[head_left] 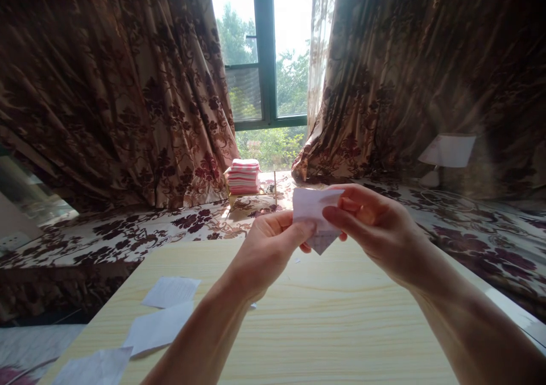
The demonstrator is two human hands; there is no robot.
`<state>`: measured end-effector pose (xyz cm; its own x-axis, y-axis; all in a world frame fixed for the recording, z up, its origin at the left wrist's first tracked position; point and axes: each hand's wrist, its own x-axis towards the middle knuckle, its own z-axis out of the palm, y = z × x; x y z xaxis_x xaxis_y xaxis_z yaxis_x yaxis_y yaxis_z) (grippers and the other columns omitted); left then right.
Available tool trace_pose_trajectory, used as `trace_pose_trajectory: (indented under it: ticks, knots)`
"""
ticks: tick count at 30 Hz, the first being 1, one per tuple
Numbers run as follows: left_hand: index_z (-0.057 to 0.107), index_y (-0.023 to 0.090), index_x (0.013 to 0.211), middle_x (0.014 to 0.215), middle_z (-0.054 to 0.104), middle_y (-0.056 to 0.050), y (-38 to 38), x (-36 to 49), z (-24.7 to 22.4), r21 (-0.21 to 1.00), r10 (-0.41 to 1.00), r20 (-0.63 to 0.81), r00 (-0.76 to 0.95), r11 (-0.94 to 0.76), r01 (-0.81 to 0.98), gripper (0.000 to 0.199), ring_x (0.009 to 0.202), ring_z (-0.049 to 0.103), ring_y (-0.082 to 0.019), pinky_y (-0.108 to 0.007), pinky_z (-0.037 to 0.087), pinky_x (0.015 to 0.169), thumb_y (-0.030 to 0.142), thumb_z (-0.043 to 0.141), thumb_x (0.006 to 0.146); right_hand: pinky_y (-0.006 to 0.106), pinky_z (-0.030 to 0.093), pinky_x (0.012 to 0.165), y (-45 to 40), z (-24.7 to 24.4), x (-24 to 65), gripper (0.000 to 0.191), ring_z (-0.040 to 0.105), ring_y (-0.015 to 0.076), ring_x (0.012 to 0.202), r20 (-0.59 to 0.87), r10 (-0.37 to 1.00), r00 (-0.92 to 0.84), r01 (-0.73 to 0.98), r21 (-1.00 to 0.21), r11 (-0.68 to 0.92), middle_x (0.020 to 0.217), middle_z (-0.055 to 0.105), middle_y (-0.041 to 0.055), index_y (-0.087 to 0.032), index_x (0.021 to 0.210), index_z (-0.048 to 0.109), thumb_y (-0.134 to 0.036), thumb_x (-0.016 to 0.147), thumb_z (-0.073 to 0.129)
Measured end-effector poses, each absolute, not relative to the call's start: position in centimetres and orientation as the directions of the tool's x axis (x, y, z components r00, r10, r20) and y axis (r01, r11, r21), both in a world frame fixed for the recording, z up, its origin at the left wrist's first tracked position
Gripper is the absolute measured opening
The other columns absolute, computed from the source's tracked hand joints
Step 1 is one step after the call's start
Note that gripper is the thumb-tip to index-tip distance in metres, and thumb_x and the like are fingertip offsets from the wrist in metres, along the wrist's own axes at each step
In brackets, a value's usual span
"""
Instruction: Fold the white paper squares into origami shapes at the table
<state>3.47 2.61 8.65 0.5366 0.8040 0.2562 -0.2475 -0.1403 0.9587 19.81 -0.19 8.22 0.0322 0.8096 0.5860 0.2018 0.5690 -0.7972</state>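
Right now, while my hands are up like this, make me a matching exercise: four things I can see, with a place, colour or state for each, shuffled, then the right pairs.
Things
1. Pointed paper
2. Stack of cloths
3. Lamp
4. Loose papers

Places, colours and states
A. Pink and white, below the window
B. Lying on the left part of the wooden table
C. Held between the left hand and the right hand
D. Pale-shaded, near the right curtain

Right pairs: 1-C, 2-A, 3-D, 4-B.
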Motion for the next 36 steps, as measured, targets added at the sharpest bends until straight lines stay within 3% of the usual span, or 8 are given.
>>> trace_pose_trajectory:
  ticks: [7, 15, 21, 26, 32, 36]
  knots:
    - [0.078, 0.014, 0.077, 0.065, 0.063, -0.003, 2.6, 3.5, 8.6, 0.960, 0.810, 0.255, 0.528, -0.147, -0.239, 0.019, 0.066, 0.048, -0.012, -0.027, 0.037, 0.065, 0.022, 0.062, 0.082, 0.018, 0.045, 0.051, -0.4, 8.5, 19.7, 0.013, 0.060, 0.0085, 0.068, 0.619, 0.785, 0.029, 0.224, -0.769, 0.598, 0.081, 0.069, -0.0009, -0.022, 0.095, 0.070, -0.029, 0.084, 0.067]
    - [0.079, 0.016, 0.078, 0.064, 0.064, -0.002, 2.4, 3.5, 8.6, 0.972, 0.827, 0.219, 0.517, -0.136, -0.193, 0.015, 0.064, 0.049, -0.012, -0.026, 0.037, 0.065, 0.024, 0.066, 0.080, 0.022, 0.045, 0.049, -0.6, 9.1, 20.3, 0.018, 0.055, 0.0095, 0.055, 0.608, 0.788, 0.099, 0.305, -0.772, 0.557, 0.065, 0.064, -0.0020, -0.020, 0.093, 0.071, -0.032, 0.082, 0.066]
    - [0.078, 0.017, 0.083, 0.077, 0.073, -0.005, 2.4, 4.1, 8.3, 0.960, 0.819, 0.205, 0.536, -0.063, -0.272, 0.025, 0.077, 0.060, -0.016, -0.029, 0.042, 0.081, 0.038, 0.065, 0.082, 0.022, 0.043, 0.047, -0.2, 8.7, 20.0, 0.016, 0.053, 0.0084, 0.053, 0.586, 0.803, 0.108, 0.268, -0.795, 0.545, 0.061, 0.062, -0.0025, -0.018, 0.086, 0.071, -0.031, 0.079, 0.068]
    - [0.077, 0.018, 0.084, 0.079, 0.071, -0.005, 2.6, 4.3, 7.9, 0.982, 0.873, 0.119, 0.473, -0.033, -0.187, 0.019, 0.085, 0.056, -0.019, -0.034, 0.038, 0.087, 0.032, 0.068, 0.076, 0.022, 0.046, 0.052, -0.1, 8.6, 19.6, 0.010, 0.058, 0.0094, 0.059, 0.595, 0.784, 0.179, 0.232, -0.800, 0.554, 0.069, 0.068, -0.0007, -0.019, 0.082, 0.071, -0.029, 0.078, 0.070]
    - [0.070, 0.016, 0.066, 0.064, 0.060, 0.001, 2.8, 4.3, 7.7, 0.985, 0.866, 0.113, 0.488, -0.031, -0.172, 0.006, 0.070, 0.046, -0.013, -0.028, 0.033, 0.072, 0.018, 0.064, 0.068, 0.024, 0.047, 0.050, -0.1, 8.5, 19.6, 0.010, 0.062, 0.0123, 0.060, 0.580, 0.770, 0.267, 0.216, -0.814, 0.539, 0.069, 0.069, 0.0000, -0.021, 0.080, 0.070, -0.030, 0.078, 0.070]
    - [0.069, 0.015, 0.067, 0.064, 0.061, 0.002, 2.7, 4.3, 7.9, 0.981, 0.877, 0.118, 0.465, -0.030, -0.191, 0.002, 0.065, 0.045, -0.011, -0.026, 0.032, 0.067, 0.015, 0.068, 0.065, 0.023, 0.046, 0.050, 0.5, 8.3, 20.0, 0.009, 0.058, 0.0106, 0.057, 0.546, 0.763, 0.346, 0.162, -0.835, 0.525, 0.064, 0.064, -0.0022, -0.022, 0.080, 0.070, -0.030, 0.077, 0.072]
